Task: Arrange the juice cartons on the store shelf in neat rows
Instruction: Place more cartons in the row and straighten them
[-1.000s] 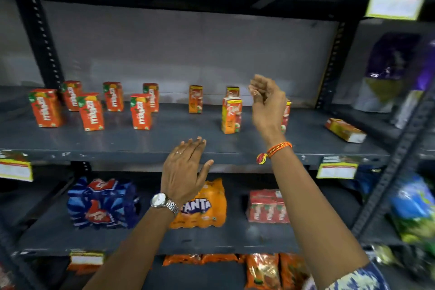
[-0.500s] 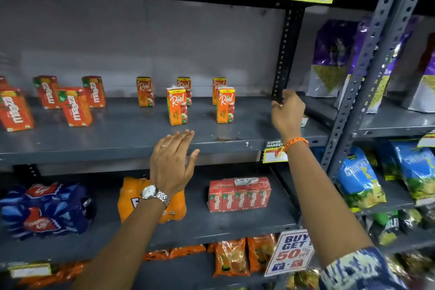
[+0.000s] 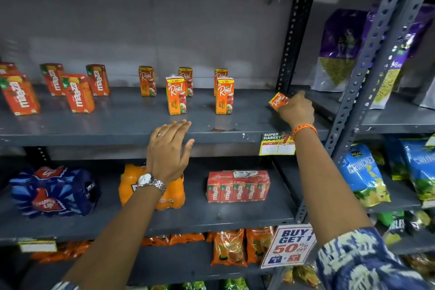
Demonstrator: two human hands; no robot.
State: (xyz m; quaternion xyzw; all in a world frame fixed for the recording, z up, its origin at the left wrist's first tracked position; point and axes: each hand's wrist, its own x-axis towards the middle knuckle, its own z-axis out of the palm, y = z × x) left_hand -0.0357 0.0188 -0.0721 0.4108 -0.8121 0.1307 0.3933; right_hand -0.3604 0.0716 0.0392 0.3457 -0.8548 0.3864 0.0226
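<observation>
Several orange Real juice cartons stand upright on the grey shelf (image 3: 122, 125): two in front (image 3: 176, 95) (image 3: 224, 96) and three behind them (image 3: 147, 81). Several red Maaza cartons (image 3: 77, 93) stand at the left. My right hand (image 3: 297, 110) is closed around a tilted Real carton (image 3: 277, 100) at the shelf's right end, by the upright post. My left hand (image 3: 168, 150) hovers open, fingers spread, at the shelf's front edge, below the front Real cartons, holding nothing.
A perforated black post (image 3: 292, 37) bounds the shelf on the right; purple bags (image 3: 339, 54) stand beyond it. Below are a blue drink pack (image 3: 54, 190), an orange bottle pack (image 3: 131, 186), a wrapped Maaza pack (image 3: 237, 187) and a price tag (image 3: 276, 145).
The view has swung right. My right hand went from the Real cartons to the shelf's right end and closed on a carton there, now lifted and tilted. My left hand stays open.
</observation>
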